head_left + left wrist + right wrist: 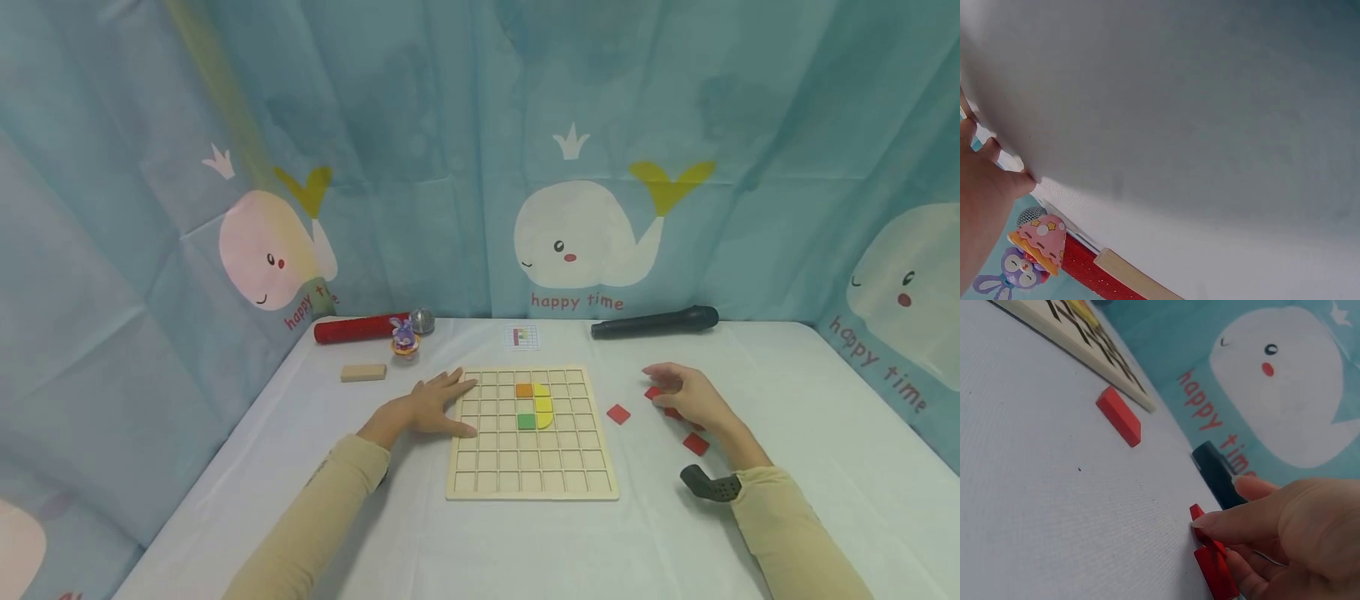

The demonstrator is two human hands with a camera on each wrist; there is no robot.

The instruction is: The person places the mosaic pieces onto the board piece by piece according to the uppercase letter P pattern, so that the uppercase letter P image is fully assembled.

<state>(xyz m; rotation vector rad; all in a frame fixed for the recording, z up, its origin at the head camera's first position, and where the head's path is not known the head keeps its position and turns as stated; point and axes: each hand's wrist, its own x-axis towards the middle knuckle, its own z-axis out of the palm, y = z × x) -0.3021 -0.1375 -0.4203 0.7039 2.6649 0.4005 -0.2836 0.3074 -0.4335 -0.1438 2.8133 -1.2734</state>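
A wooden grid board (480, 467) lies in the middle of the white table. It holds an orange tile (523, 390), yellow pieces (543, 408) and a green tile (527, 422). My left hand (448, 407) rests flat at the board's left edge, with its fingers straight and its fingertips on the frame. My right hand (664, 390) is to the right of the board, curled over red tiles. In the right wrist view its fingertips (1207, 520) pinch a tilted red tile (1197, 515), with a second red tile (1217, 574) under the hand. Further red tiles (618, 413) (695, 443) lie loose nearby.
At the back lie a black microphone (654, 322), a small pattern card (521, 337), a red tube (358, 327), a bunny toy (404, 337) and a wooden block (363, 372). A whale-print curtain (585, 167) surrounds the table.
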